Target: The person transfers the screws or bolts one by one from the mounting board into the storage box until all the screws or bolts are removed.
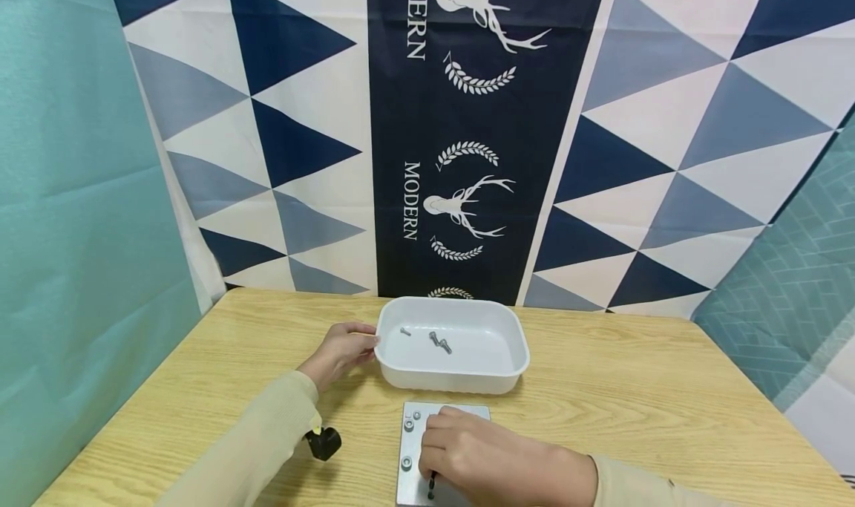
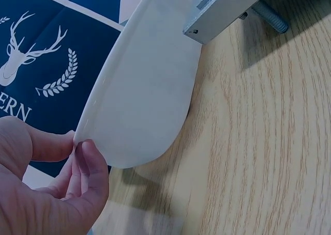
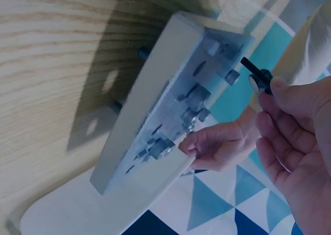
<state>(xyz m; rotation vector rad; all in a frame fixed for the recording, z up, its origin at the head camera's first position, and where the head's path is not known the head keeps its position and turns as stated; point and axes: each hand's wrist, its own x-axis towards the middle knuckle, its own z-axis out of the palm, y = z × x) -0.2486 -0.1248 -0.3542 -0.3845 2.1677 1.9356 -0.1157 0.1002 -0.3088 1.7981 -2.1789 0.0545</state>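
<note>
My left hand [image 1: 342,350] pinches the left rim of a white plastic tray [image 1: 446,382] between thumb and fingers, which the left wrist view shows close up. Inside the tray lie a small screw [image 1: 405,332] and two larger bolts [image 1: 441,343]. Nearer to me is a grey metal block [image 1: 409,486] with several bolts in its face. Over that block, my right hand [image 1: 467,451] holds a short, thin black rod [image 3: 251,67] between thumb and fingers. In the right wrist view the rod's end points towards the block; its other end is hidden in the hand.
A pale wooden table [image 1: 634,388] carries everything. Behind it hangs a patterned cloth [image 1: 320,121], close to the tray's far side. A black wrist camera [image 1: 323,443] sticks out from the left sleeve. Bolt ends [image 2: 271,17] protrude from beneath the block.
</note>
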